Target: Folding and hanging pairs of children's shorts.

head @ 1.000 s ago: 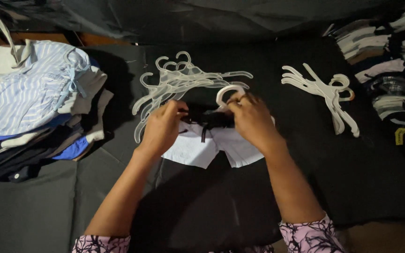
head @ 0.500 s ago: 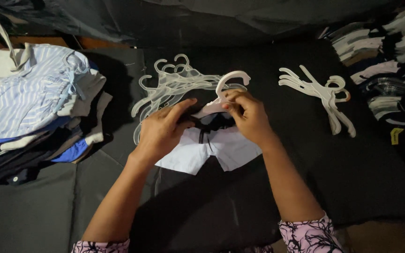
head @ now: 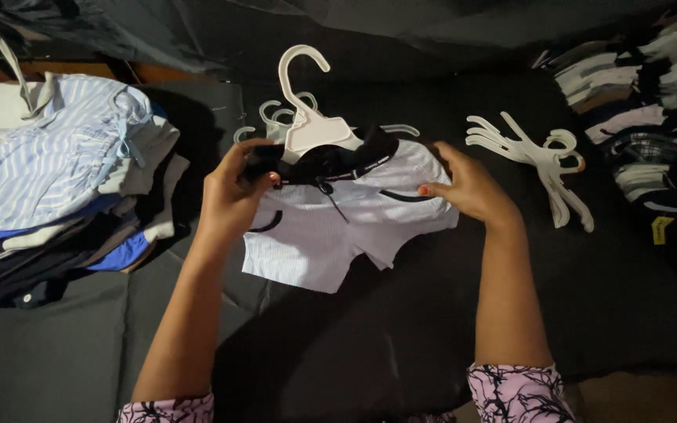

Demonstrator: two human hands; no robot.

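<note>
A worktop (head: 370, 345) draped in dark cloth fills most of the view. At its left edge a tall pile of folded clothes (head: 48, 180) is stacked, with a blue-and-white striped garment on top and darker pieces beneath. Along the right edge a second pile of folded garments (head: 652, 133) is laid out in dark, white and checked fabrics. Above the middle of the worktop a small white shirt (head: 331, 227) with a black collar and black pocket trim is held up, its lower hem hanging toward the cloth. The shirt is mounted on a white plastic hanger (head: 307, 117), whose hook stands upright above the collar. The left shoulder of the shirt, at the collar, is pinched in the left hand (head: 233, 192), the grip closed on the fabric with fingers curled over it. The right shoulder seam is held by the right hand (head: 468, 188), its grip closed lightly on the fabric with the thumb on top. Behind the shirt a heap of white hangers (head: 276, 117) is partly hidden. Toward the right edge a smaller bundle of white hangers (head: 542, 157) is lying flat.
</note>
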